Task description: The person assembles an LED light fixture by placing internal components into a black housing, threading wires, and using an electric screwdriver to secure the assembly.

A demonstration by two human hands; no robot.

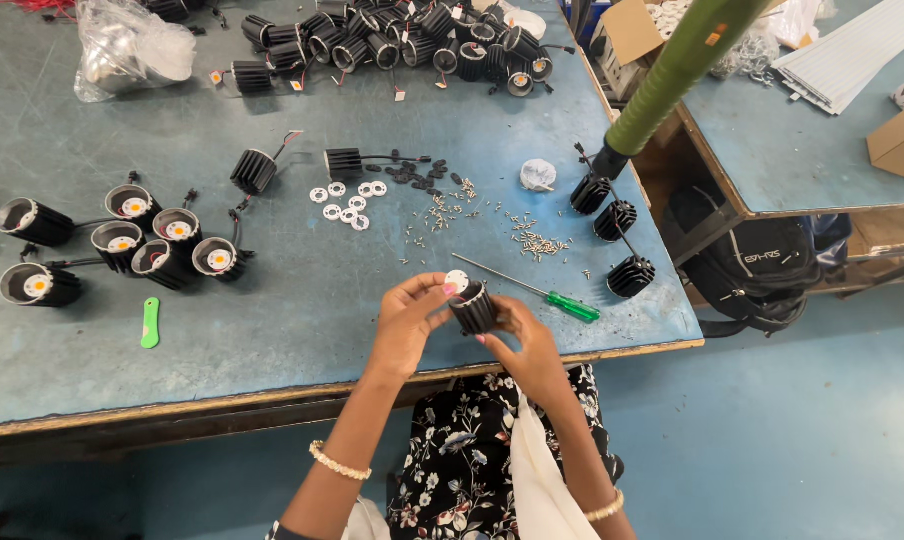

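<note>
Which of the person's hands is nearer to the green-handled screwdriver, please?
The right hand, just beside the screwdriver; the left hand is farther off, beyond the black heat sink both hold.

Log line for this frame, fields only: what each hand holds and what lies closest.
left hand: white disc onto finned housing | right hand: grips black finned housing | nearest: green screwdriver, loose screws

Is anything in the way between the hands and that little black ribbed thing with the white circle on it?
No. Both the left hand and the right hand already hold the black ribbed part just above the table edge. The green screwdriver lies beside them, not between.
</note>
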